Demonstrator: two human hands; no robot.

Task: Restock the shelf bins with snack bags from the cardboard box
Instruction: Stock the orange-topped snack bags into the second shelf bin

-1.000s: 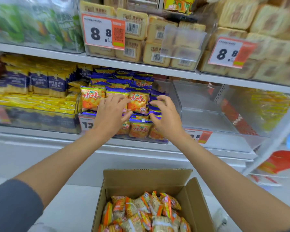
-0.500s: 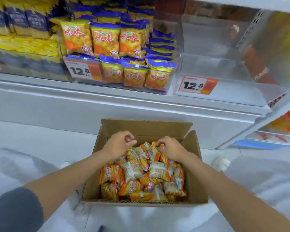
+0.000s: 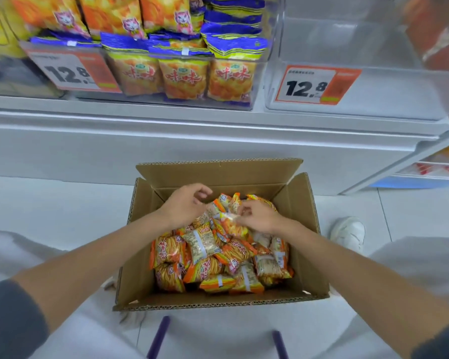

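From the head camera, the cardboard box (image 3: 306, 255) sits open on the pale floor in the lower middle of the frame, with its back flap standing up toward the shelf. It is heaped with orange snack bags (image 3: 205, 257), and both of the person's arms reach into it from the bottom corners.

The right hand (image 3: 261, 216) is just right of centre. Its fingers are curled in and its fingertips pinch the crinkled edge of one top bag (image 3: 230, 221) at the back of the heap. The left hand (image 3: 184, 204) is just beside it over the same end of the heap, with its fingers bent toward the thumb. I cannot tell whether it has hold of a bag.

Along the top of the frame runs the white shelf. The clear shelf bin (image 3: 260, 84) at upper centre is packed with blue-topped orange packets, and a 12.8 price tag (image 3: 70, 72) is fixed at its left. A second clear bin (image 3: 373, 99) at upper right carries the same tag (image 3: 316, 84). A white shoe (image 3: 347, 233) rests on the floor right of the box.
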